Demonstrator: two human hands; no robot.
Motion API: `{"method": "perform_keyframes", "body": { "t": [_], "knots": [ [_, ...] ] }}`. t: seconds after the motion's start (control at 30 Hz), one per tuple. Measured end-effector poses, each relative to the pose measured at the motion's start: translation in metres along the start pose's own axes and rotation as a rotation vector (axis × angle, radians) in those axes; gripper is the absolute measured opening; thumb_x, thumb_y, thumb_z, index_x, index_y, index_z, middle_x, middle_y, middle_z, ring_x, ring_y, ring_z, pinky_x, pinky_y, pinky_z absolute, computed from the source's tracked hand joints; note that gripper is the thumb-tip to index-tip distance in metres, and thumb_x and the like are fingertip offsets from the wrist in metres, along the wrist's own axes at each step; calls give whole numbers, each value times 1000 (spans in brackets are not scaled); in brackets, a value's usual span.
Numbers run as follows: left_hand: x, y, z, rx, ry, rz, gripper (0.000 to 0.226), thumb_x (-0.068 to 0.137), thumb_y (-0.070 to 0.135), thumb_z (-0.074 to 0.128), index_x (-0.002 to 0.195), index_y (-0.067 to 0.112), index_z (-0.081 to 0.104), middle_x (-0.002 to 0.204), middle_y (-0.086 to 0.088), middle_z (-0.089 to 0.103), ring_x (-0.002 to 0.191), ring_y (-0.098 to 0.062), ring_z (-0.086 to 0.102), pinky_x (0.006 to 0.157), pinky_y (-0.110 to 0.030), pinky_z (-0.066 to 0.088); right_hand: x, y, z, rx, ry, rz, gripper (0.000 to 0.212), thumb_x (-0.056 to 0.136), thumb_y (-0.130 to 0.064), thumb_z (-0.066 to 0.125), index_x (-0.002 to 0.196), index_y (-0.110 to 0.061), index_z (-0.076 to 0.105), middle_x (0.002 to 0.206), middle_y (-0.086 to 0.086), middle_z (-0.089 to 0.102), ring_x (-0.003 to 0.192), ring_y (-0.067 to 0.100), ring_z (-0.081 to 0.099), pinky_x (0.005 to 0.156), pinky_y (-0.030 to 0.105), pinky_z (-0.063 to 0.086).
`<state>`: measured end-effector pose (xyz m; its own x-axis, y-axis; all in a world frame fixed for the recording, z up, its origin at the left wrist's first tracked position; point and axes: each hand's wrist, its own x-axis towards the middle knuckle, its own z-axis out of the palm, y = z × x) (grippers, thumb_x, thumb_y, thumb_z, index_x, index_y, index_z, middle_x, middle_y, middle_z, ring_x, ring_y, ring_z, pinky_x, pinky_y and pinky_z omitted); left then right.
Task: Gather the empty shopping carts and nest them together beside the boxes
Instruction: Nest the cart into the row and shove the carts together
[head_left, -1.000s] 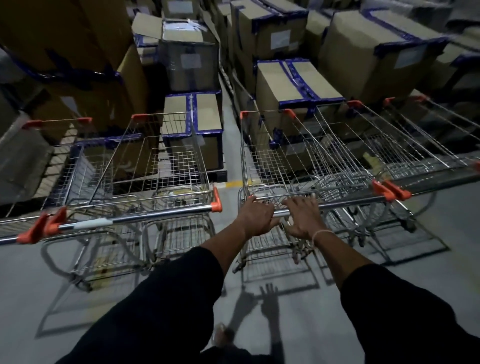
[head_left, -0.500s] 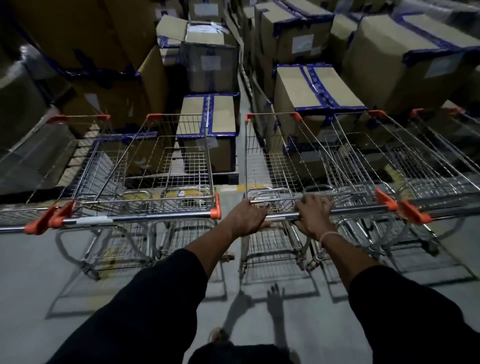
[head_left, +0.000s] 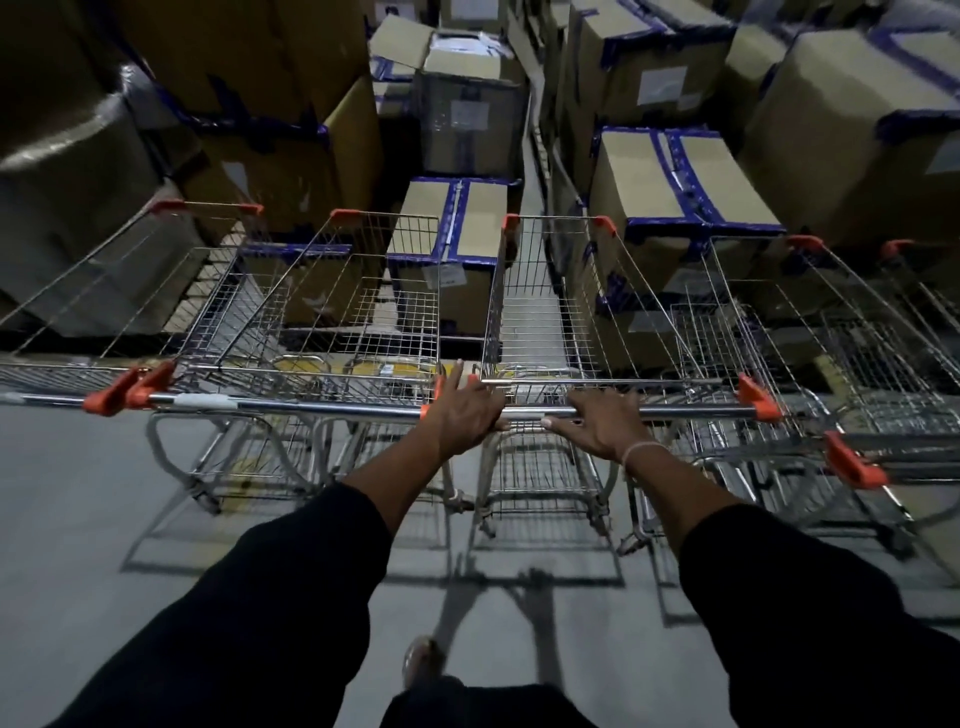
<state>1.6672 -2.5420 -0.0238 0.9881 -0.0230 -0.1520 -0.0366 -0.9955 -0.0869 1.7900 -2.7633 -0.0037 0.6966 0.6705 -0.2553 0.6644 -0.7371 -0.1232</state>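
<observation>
**A:** Black sleeves (head_left: 291, 587) come first, both running off the bottom edge, and a shoe (head_left: 422, 660) shows between them on the grey floor (head_left: 78, 519), blurred. What lies past them?

**B:** The middle cart (head_left: 540, 332). Its steel handle bar (head_left: 691, 413) crosses just beyond the wrists. The left hand (head_left: 464, 413) lies over the bar's left end, fingers stretched forward and loose, not wrapped; it covers the orange end cap there. The right hand (head_left: 602, 423) rests on the bar beside it, fingers spread flat and thumb stretched along the near side, a thin band on the wrist. Neither hand is clenched round the bar.

**A:** And beside that cart?

**B:** To its left stands another cart (head_left: 332, 312), handle almost in line and touching or nearly touching where the left hand sits; I cannot tell which. One more basket is nested with it farther left, cut off by the frame edge. To the right of the middle cart a nested group of carts (head_left: 831, 332) sits skewed, their wires overlapping so much that I cannot count them.

**A:** Beyond the middle cart?

**B:** Cardboard boxes (head_left: 675, 176) with blue tape, stacked just past the basket fronts. The upper stacks fade into darkness, their labels unreadable.
</observation>
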Motion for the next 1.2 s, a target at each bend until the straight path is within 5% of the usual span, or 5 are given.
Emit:
{"method": "perform_keyframes", "body": {
  "t": [0.3, 0.47, 0.8, 0.97, 1.2],
  "knots": [
    [-9, -6, 0, 10, -26, -2, 45, 107, 52, 29, 126, 13, 42, 123, -13, 63, 126, -30, 46, 113, -60, 28, 2, -3, 9, 36, 40, -39, 62, 93, -83, 32, 102, -29, 61, 106, 4, 69, 115, 30, 55, 99, 48, 33],
    [-12, -2, 3, -88, -18, -48, 38, 107, 51, 34, 113, 15, 44, 119, -12, 63, 129, -30, 47, 110, -79, 12, 2, 2, 16, 58, 65, -53, 58, 95, -81, 34, 105, -30, 61, 107, 3, 66, 117, 30, 53, 102, 49, 30],
    [-23, -16, 5, -189, -30, -112, 72, 95, 68, 9, 127, 15, 47, 131, -16, 62, 138, -32, 39, 109, -74, 27, 9, -15, 14, 94, 29, -60, 56, 94, -81, 33, 97, -29, 54, 108, 4, 67, 117, 31, 53, 107, 53, 30],
    [-25, -11, 0, -126, -73, -118, 48, 104, 57, 29, 122, 16, 45, 132, -13, 60, 135, -29, 43, 113, -71, 25, 6, -14, 10, 75, 7, -84, 62, 96, -79, 33, 111, -24, 59, 116, 8, 66, 120, 32, 50, 104, 51, 30],
    [-20, 26, -24, 93, -146, -208, 73, 101, 67, 24, 149, 13, 37, 148, -13, 50, 146, -36, 34, 117, -74, 7, -8, 4, -3, 104, -62, -167, 83, 91, -83, 28, 144, -23, 50, 140, 14, 57, 132, 36, 46, 112, 50, 28]
  ]
}}
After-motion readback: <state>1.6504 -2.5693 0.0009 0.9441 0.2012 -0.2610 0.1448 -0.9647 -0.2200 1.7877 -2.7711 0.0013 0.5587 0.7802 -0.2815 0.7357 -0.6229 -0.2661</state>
